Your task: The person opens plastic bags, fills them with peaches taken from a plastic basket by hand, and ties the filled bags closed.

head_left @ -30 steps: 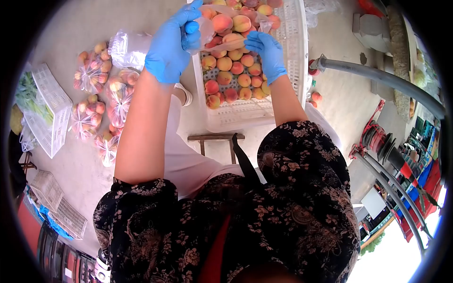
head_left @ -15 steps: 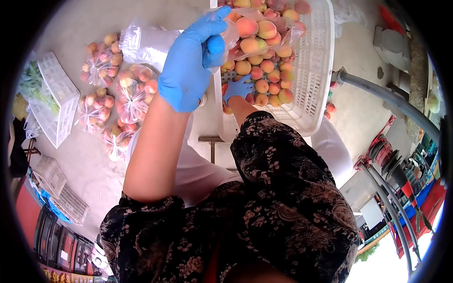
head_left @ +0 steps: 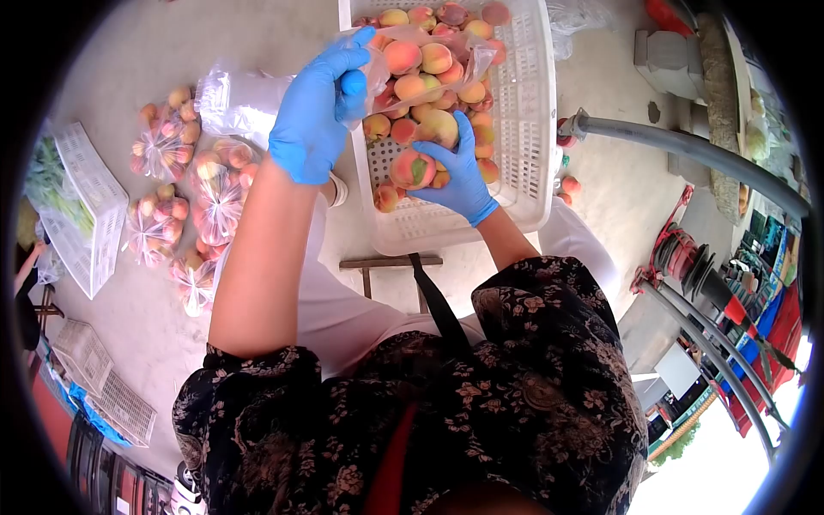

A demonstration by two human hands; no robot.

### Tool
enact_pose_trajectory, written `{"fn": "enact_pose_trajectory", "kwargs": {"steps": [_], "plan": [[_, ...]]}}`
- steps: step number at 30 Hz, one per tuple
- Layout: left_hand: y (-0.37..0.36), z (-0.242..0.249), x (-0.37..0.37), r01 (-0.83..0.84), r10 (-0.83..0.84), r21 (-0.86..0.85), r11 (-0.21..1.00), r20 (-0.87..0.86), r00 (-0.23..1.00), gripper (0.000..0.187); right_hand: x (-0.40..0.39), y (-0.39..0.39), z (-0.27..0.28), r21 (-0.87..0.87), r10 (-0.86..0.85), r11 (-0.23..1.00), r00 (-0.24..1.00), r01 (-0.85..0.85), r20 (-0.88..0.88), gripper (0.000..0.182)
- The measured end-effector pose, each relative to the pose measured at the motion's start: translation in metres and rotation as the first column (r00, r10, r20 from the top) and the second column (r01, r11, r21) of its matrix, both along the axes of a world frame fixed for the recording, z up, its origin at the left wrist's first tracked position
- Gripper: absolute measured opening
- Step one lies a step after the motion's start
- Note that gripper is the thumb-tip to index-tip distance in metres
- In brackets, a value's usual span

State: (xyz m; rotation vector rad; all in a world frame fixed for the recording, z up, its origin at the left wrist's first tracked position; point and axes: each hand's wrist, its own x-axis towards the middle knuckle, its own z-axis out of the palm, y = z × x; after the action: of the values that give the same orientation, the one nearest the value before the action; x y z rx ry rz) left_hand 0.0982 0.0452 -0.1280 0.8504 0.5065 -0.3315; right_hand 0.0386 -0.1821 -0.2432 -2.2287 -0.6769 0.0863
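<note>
At left, knotted clear bags of peaches (head_left: 225, 204) lie bunched on the smooth, pale floor (head_left: 184, 343). The left hand (head_left: 316, 116), in a crinkled blue glove, still clenches the edge of a thin, filmy bag (head_left: 472, 60) over the crate. The right hand (head_left: 462, 178), spread flat among the fruit a moment ago, now curls round two rounded peaches (head_left: 413, 169), one bearing a green leaf, inside the white, slotted plastic crate (head_left: 532, 129).

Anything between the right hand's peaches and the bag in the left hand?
Nothing visible stands between the peaches in the right hand and the bag in the left hand. I can't tell whether the bag is open.
</note>
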Motion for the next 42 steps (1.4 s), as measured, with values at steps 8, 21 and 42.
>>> {"fn": "enact_pose_trajectory", "kwargs": {"steps": [8,21,42], "plan": [[-0.006,0.004,-0.001,0.098,-0.096,0.080,0.992,-0.033,0.995,0.043,0.058,0.039,0.045,0.642,0.265,0.587,0.633,0.493,-0.728,0.070],[0.024,0.000,0.016,-0.117,0.107,-0.182,0.976,-0.061,0.992,0.045,0.110,-0.001,-0.036,-0.125,-0.239,0.966,0.966,0.226,-0.098,0.039],[0.034,0.008,0.013,-0.075,0.127,-0.321,0.944,0.142,0.982,0.021,0.187,-0.003,0.070,-0.405,-0.222,0.817,0.873,0.410,0.434,0.057]]}}
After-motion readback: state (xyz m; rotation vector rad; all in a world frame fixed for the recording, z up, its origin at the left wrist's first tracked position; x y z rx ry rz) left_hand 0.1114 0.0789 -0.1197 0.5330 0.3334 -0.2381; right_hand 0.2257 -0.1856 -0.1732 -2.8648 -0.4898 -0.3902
